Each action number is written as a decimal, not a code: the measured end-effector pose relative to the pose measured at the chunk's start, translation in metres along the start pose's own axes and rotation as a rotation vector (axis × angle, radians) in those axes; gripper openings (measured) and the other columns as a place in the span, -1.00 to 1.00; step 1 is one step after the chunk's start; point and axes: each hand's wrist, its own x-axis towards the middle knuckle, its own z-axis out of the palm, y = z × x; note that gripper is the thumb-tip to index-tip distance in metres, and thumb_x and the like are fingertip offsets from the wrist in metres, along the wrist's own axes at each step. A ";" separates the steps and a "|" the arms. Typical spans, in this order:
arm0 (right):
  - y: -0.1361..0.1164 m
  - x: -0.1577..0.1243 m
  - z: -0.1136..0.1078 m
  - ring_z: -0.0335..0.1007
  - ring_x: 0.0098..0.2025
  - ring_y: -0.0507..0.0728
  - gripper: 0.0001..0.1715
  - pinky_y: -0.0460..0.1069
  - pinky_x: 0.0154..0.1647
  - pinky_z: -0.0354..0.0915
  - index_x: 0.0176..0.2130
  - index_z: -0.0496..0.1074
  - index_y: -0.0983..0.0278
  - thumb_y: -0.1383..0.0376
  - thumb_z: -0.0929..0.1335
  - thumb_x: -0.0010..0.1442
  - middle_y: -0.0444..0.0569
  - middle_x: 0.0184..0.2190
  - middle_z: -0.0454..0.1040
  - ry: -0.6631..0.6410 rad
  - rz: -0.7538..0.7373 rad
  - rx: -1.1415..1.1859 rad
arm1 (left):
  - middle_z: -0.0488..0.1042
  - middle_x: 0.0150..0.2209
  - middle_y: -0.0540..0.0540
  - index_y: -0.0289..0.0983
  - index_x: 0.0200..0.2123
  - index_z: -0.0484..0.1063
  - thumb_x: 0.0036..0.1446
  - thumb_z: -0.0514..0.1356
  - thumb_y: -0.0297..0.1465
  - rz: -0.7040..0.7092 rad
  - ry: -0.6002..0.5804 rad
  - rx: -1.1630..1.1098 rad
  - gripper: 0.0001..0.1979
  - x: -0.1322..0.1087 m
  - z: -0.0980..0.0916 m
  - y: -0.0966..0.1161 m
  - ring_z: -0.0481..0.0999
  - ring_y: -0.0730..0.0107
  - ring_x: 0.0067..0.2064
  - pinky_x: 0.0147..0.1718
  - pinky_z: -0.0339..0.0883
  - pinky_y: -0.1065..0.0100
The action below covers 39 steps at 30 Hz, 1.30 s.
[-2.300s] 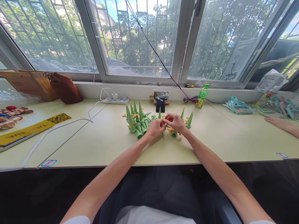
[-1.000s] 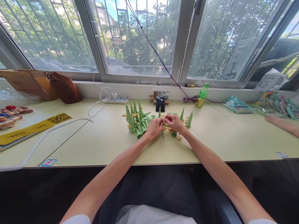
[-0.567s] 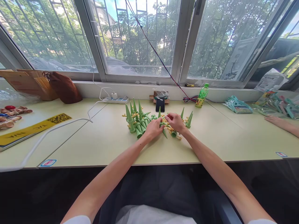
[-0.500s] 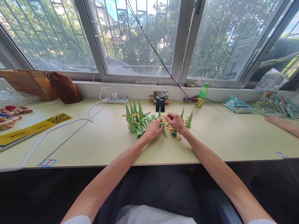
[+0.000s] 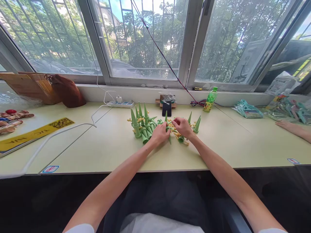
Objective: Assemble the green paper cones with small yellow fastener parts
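Note:
My left hand [image 5: 160, 133] is closed around a green cone-shaped plastic piece [image 5: 170, 139] whose thin tip points down toward me. Right beside it, my right hand [image 5: 182, 127] is pinched, fingertips close to the left hand; whatever lies between them is too small to make out. Several green cones [image 5: 136, 129] stand upright to the left, with more lying on their sides [image 5: 145, 137]. Another pair of green cones [image 5: 197, 125] stands right of my hands. Small yellow pieces [image 5: 173, 130] lie under and between the hands, partly hidden.
A black phone [image 5: 166, 109] rests against a small box behind the cones. Further back are a green-capped bottle [image 5: 210, 99] and a power strip [image 5: 120, 104]. A white cable [image 5: 55, 133] crosses the left side. At far right, another person's hand [image 5: 288, 125] lies near bagged items.
The green cone in my left hand has turned, its tip swinging from the lower right to nearly straight down. My right hand has hardly moved.

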 end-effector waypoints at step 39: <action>0.002 0.000 0.002 0.02 -0.52 0.03 -0.63 -0.05 -0.42 0.02 -0.58 0.19 0.24 0.17 0.19 0.21 -0.14 -0.64 0.19 -0.019 -0.018 -0.066 | 0.46 -0.46 -0.08 -0.26 -0.16 0.32 0.21 0.09 -0.36 -0.030 0.150 -0.084 -0.85 0.003 0.003 -0.004 0.45 0.28 -0.41 -0.38 0.20 0.33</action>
